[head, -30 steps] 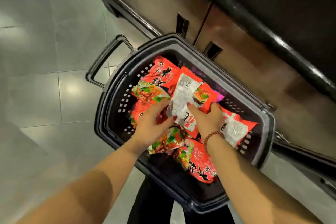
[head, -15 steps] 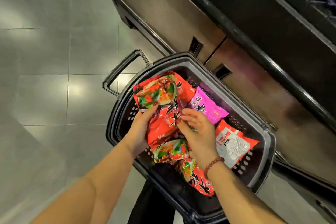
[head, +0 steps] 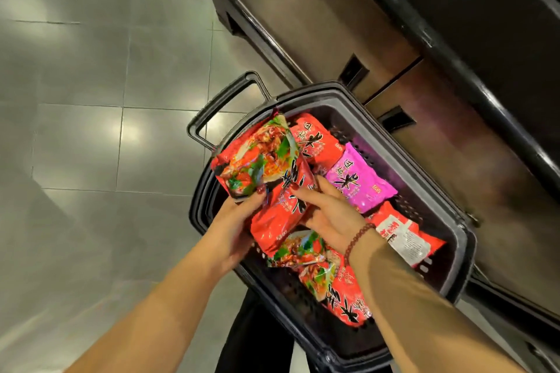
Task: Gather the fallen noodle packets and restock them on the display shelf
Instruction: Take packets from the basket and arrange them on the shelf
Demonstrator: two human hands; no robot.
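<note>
Both hands work over a black plastic shopping basket (head: pixel 464 251) standing on the grey tiled floor (head: pixel 91 136), close against the dark metal base of the display shelf (head: pixel 333 9).

The left hand (head: pixel 233 227) grips a stack of red foil noodle packets (head: pixel 260 160) from below, thumb over the front edge, raised at the basket's left side. The right hand (head: pixel 330 215), with a beaded bracelet (head: pixel 357 239) on its wrist, has its fingers curled onto the lower packet of that stack.

A pink foil noodle packet (head: pixel 360 186) and further red packets (head: pixel 345 297) lie loose inside the basket.
</note>
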